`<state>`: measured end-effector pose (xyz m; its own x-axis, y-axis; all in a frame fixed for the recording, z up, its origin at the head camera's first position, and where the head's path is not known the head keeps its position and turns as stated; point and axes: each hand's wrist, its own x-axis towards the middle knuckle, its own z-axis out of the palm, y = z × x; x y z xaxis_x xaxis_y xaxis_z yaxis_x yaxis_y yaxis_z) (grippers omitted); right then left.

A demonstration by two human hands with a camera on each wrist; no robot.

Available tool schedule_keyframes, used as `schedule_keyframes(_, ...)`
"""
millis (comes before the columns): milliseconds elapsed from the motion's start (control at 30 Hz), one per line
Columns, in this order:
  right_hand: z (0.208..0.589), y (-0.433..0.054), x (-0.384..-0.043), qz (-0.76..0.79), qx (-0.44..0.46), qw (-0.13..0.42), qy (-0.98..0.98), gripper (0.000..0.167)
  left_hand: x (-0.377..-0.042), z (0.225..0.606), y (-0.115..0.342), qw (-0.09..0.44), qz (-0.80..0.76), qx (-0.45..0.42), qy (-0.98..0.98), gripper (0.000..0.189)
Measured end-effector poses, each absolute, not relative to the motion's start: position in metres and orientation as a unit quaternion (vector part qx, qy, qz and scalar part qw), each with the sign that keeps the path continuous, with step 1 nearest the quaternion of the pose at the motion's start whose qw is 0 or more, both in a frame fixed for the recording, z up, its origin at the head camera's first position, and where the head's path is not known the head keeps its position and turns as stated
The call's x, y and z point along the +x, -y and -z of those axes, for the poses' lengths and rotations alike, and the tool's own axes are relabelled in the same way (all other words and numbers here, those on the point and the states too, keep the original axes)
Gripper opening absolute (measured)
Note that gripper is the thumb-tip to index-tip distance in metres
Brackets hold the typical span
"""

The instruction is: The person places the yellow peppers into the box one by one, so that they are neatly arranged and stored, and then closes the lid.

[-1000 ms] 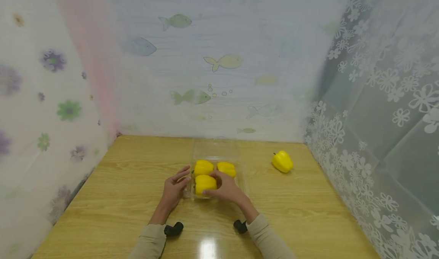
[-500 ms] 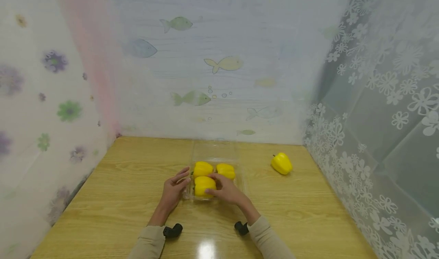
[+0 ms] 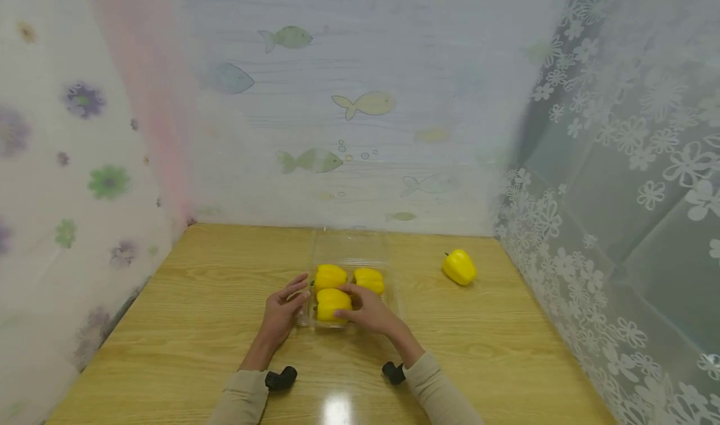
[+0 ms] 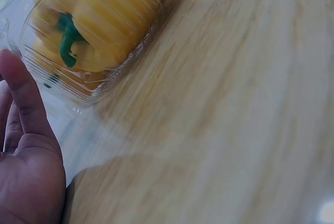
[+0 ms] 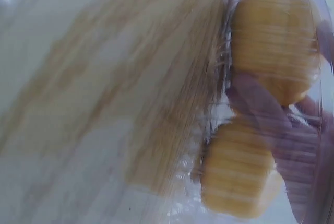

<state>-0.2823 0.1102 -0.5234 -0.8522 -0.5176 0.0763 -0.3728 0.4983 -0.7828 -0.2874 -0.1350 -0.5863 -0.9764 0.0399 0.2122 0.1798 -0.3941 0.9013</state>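
A clear plastic clamshell box (image 3: 351,247) stands with its lid raised at the back. Inside it are three yellow bell peppers: one at the front left (image 3: 333,305), one at the back left (image 3: 329,277) and one at the back right (image 3: 369,280). My right hand (image 3: 371,311) reaches into the box and holds the front left bell pepper, thumb in front and fingers behind. In the right wrist view, that hand shows through the ribbed plastic wall. At the box's left side, my left hand (image 3: 283,309) has its fingers extended by the wall. A green stem (image 4: 69,38) shows in the left wrist view.
A further yellow bell pepper (image 3: 459,267) lies on the wooden table (image 3: 484,344) to the right of the box. Black devices sit at the left wrist (image 3: 281,378) and the right wrist (image 3: 392,372). Patterned curtains (image 3: 360,131) surround the table's back and sides.
My right thumb has shifted slightly to the right along the front left bell pepper. The left hand and the box stay put; the head view moves a little.
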Motion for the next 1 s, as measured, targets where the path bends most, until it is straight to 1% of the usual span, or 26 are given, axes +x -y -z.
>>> schedule_keyframes(200,0.5253,-0.1133,-0.2828,0.43,-0.291,0.112,-0.848,0.059,-0.2871,0.5883,0.1363,0.047,0.827,-0.102,0.551,0.046)
schedule_keyframes(333,0.5262,-0.1147,-0.2833,0.439,-0.295,0.123,-0.84,0.058,-0.2871,0.5878,0.1356,0.044,0.83,-0.092,0.549,0.045)
schedule_keyframes(500,0.5242,-0.1151,-0.283,0.43,-0.281,0.113,-0.85,0.059,-0.2865,0.5857,0.1341,0.045,0.829,-0.099,0.549,0.046)
schedule_keyframes(700,0.5241,-0.115,-0.2835,0.429,-0.287,0.111,-0.85,0.058,-0.2868,0.5869,0.1344,0.046,0.832,-0.111,0.542,0.046)
schedule_keyframes(800,0.5244,-0.1153,-0.2829,0.43,-0.284,0.109,-0.85,0.059,-0.2875,0.5879,0.1347,0.045,0.833,-0.113,0.539,0.046)
schedule_keyframes(1000,0.5235,-0.1143,-0.2807,0.424,-0.268,0.089,-0.861,0.064,-0.2892,0.5896,0.1353,0.043,0.836,-0.117,0.534,0.046)
